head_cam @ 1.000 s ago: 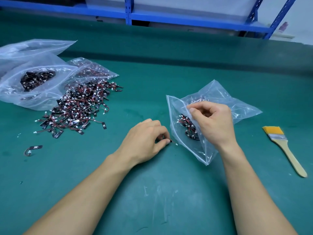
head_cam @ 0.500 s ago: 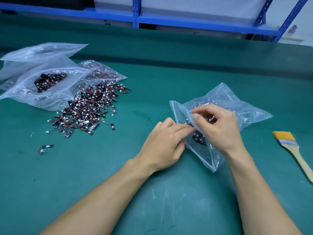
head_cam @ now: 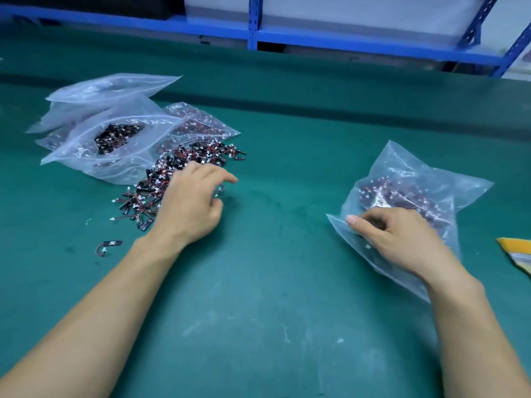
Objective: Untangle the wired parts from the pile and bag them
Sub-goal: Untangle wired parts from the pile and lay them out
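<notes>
At the far left, several clear zip bags (head_cam: 86, 110) lie overlapped on the green mat (head_cam: 273, 297), the top one gaping and showing dark parts inside; it looks like stock parked out of the working area. Nearer the person, one stray wired part (head_cam: 110, 245) lies alone, apart from the rest. The pile of wired parts (head_cam: 161, 179), black tabs with red leads and white connectors, spreads from the mouth of those bags, within easy reach. The left hand (head_cam: 192, 202) hovers palm down over the pile's right edge, its fingers apart and loosely bent and the forefinger stretched ahead. A white connector shows just beside the fingertips, but nothing is plainly clamped, and motion blur hides whether there is contact. It is probably reaching for the next part, at the edge where the leads are least knotted. Well apart to the right, the right hand (head_cam: 402, 239) pinches the near lip of a clear plastic bag (head_cam: 416, 173), thumb and curled fingers closed on the film. This likely holds the mouth ready so that a freed part can go straight in with those already inside. A paint brush (head_cam: 517, 254) lies at the right edge, cut off by the frame, and blue shelving (head_cam: 253, 27) runs behind the table.
</notes>
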`<state>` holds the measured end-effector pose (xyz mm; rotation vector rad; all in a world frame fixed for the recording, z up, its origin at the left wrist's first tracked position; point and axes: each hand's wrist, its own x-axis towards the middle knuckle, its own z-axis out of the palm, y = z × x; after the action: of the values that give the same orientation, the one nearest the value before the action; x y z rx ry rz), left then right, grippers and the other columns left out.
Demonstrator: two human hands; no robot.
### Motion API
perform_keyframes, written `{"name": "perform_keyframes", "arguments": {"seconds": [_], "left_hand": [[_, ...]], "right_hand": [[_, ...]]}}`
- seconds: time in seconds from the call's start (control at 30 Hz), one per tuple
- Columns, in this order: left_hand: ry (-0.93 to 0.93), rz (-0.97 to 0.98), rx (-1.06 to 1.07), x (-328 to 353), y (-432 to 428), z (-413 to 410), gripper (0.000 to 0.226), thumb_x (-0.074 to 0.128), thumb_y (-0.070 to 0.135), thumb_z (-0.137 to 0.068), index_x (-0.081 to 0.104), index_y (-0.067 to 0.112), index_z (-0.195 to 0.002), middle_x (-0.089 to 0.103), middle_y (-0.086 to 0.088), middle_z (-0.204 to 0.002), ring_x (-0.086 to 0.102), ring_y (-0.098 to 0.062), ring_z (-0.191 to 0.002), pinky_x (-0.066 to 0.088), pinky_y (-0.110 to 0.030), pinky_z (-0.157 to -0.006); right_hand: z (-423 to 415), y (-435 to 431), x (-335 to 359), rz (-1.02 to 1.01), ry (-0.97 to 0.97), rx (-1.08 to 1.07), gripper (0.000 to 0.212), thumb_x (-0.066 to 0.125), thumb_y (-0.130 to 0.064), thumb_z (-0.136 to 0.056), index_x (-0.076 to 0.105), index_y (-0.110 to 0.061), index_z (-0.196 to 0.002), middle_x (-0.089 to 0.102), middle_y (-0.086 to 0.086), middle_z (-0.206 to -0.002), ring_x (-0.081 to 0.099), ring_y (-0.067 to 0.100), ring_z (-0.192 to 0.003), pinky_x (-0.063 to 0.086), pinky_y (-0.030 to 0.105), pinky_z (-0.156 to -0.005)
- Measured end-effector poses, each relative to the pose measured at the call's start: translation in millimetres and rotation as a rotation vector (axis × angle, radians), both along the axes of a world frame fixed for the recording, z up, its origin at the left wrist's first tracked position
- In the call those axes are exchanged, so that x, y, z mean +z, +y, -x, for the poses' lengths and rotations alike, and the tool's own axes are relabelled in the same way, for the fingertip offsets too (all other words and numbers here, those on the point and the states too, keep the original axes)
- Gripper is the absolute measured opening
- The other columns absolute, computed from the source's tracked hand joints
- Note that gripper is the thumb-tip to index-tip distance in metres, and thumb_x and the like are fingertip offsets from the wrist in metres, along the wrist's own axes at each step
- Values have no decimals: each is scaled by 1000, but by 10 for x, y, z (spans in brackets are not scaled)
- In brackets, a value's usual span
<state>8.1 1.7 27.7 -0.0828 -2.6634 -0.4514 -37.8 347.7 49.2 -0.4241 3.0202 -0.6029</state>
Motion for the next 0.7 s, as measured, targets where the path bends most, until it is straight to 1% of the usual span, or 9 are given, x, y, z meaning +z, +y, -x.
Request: {"name": "perform_keyframes", "arguments": {"seconds": [0.07, 0.1, 0.17, 0.23, 0.33, 0.43, 0.53, 0.6, 0.7], "left_hand": [[-23, 41, 111, -37, -159, 2, 46, 58, 5, -75, 69, 26, -115, 66, 7, -117, 48, -26, -110, 34, -44, -95], [-31, 51, 141, -53, -195, 8, 41, 62, 9, -79, 69, 28, -114, 65, 9, -116, 47, -24, -110, 32, -43, -95], [-35, 87, 148, -70, -186, 46, 28, 68, 23, -86, 72, 31, -112, 65, 10, -112, 47, -23, -108, 29, -41, -94], [-35, 129, 145, -84, -156, 86, 20, 70, 33, -89, 73, 33, -109, 66, 11, -107, 47, -23, -104, 28, -40, -90], [-15, 132, 166, -99, -138, 111, 14, 71, 35, -89, 74, 33, -102, 67, 11, -101, 47, -23, -99, 28, -40, -86], [-24, 133, 183, -105, -140, 113, 10, 73, 32, -88, 74, 34, -98, 68, 11, -97, 47, -23, -96, 30, -40, -84], [-31, 126, 178, -110, -137, 113, 6, 74, 30, -88, 74, 32, -93, 67, 11, -93, 45, -23, -93, 29, -40, -83], [-23, 118, 175, -122, -138, 119, 5, 73, 30, -88, 73, 32, -92, 67, 11, -91, 45, -23, -92, 29, -40, -83], [-4, 107, 173, -141, -143, 122, 5, 72, 28, -89, 72, 32, -92, 66, 12, -88, 45, -22, -91, 28, -39, -82]], "right_hand": [[5, 70, 12, -94, 12, -137, 47, 48, -76, -83, 66, -33, -75, 66, -18, -73, 62, 16, -78, 52, 36, -72], [10, 81, 12, -109, 28, -183, 43, 53, -73, -83, 65, -33, -74, 66, -18, -74, 62, 18, -79, 51, 36, -71], [17, 57, 7, -39, 100, -236, 33, 62, -62, -84, 65, -31, -74, 64, -20, -72, 61, 17, -76, 47, 33, -66], [13, -45, -13, 82, 191, -220, 23, 67, -51, -85, 67, -29, -79, 63, -20, -71, 60, 13, -74, 45, 33, -66], [-30, -223, -72, 166, 253, -74, 14, 69, -42, -87, 70, -29, -91, 65, -20, -75, 57, 13, -77, 46, 34, -75], [-44, -330, -154, 163, 250, 71, 16, 72, -35, -87, 71, -24, -99, 65, -15, -85, 51, 13, -81, 39, 29, -79], [-65, -391, -210, 111, 192, 156, 23, 72, -38, -87, 72, -25, -105, 62, -13, -93, 51, 15, -88, 42, 31, -84], [-72, -400, -233, 59, 129, 152, 28, 70, -43, -87, 71, -26, -109, 59, -15, -97, 52, 15, -93, 45, 33, -87], [-65, -394, -227, 36, 70, 89, 31, 69, -46, -87, 70, -26, -112, 57, -13, -101, 54, 16, -98, 49, 38, -90]]}}
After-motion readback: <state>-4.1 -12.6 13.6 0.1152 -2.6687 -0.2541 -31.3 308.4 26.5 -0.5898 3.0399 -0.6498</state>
